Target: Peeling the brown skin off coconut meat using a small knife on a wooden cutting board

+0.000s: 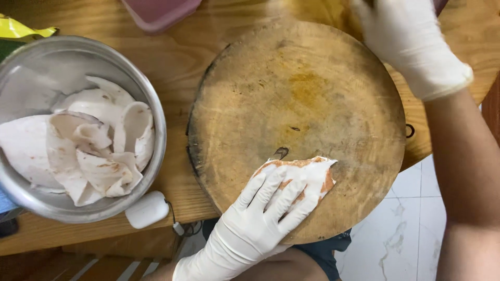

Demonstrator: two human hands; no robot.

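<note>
My left hand [260,218], in a white glove, lies flat with fingers spread on a white piece of coconut flesh with brown skin at its edge [319,173]. The piece rests on the near part of a round, worn wooden chopping board [297,99]. My right hand [406,41], also gloved in white, reaches past the board's far right rim toward the top edge of the view; its fingertips are cut off, so what it holds is hidden.
A steel bowl [151,99] at the left holds several white coconut pieces [94,140]. A small white case [147,209] with a cable lies at the table's near edge. A pink container [156,13] sits at the far side. White floor tiles [401,229] show at the lower right.
</note>
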